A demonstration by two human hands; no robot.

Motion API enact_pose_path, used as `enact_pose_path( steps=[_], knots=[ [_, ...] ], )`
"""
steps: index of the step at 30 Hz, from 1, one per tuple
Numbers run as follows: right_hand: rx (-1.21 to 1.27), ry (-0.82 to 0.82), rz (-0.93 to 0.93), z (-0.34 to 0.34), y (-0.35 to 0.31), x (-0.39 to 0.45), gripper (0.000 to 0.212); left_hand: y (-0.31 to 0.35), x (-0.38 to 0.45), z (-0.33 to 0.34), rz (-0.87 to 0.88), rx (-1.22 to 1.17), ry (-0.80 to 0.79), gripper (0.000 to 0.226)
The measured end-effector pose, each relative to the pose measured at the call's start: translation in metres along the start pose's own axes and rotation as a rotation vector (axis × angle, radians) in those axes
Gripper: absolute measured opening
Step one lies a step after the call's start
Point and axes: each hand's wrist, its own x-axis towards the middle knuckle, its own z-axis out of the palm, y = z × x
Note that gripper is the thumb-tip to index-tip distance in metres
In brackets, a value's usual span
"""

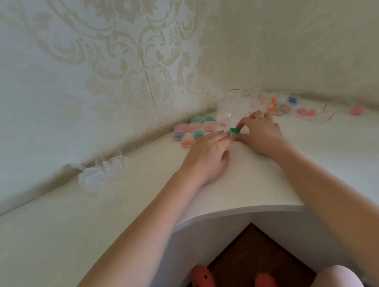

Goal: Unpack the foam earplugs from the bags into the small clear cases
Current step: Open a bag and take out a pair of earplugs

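Head view: right hand [260, 132] pinching a green earplug [234, 131], left hand [206, 156] fingers straight, beside filled cases [193, 130].

Empty cases [100, 173] lie left, filled cases [193, 129] behind the hands, bags [282, 106] right.

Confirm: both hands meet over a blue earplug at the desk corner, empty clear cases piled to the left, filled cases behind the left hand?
Not quite. In the head view the earplug is green, not blue. The rest holds: left hand and right hand meet at it, empty clear cases lie left, filled cases sit behind the left hand.
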Motion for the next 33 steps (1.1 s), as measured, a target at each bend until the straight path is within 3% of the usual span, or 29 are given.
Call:
enact_pose_path(
  steps=[6, 10, 17, 22, 28, 33],
  knots=[
    [0.029, -0.045, -0.006, 0.000, 0.003, 0.003, 0.037, 0.002, 0.033, 0.015, -0.157, 0.030, -0.199, 0.045],
    [-0.098, -0.024, -0.024, 0.006, 0.000, 0.006, 0.041, 0.000, 0.039, 0.021, -0.217, -0.140, -0.158, 0.029],
    [-0.128, 0.032, -0.047, 0.008, 0.002, 0.008, 0.044, 0.000, 0.048, 0.029, -0.257, -0.087, -0.081, 0.033],
    [-0.074, 0.055, -0.086, 0.007, 0.006, 0.006, 0.032, -0.009, 0.056, 0.040, -0.323, -0.154, 0.030, 0.031],
    [-0.220, 0.093, -0.109, 0.007, 0.005, 0.010, 0.032, -0.013, 0.058, 0.043, -0.300, -0.220, 0.062, 0.029],
    [-0.083, 0.300, -0.029, 0.003, 0.005, 0.013, 0.032, -0.007, 0.059, 0.038, -0.251, -0.232, -0.158, 0.038]
  ],
)
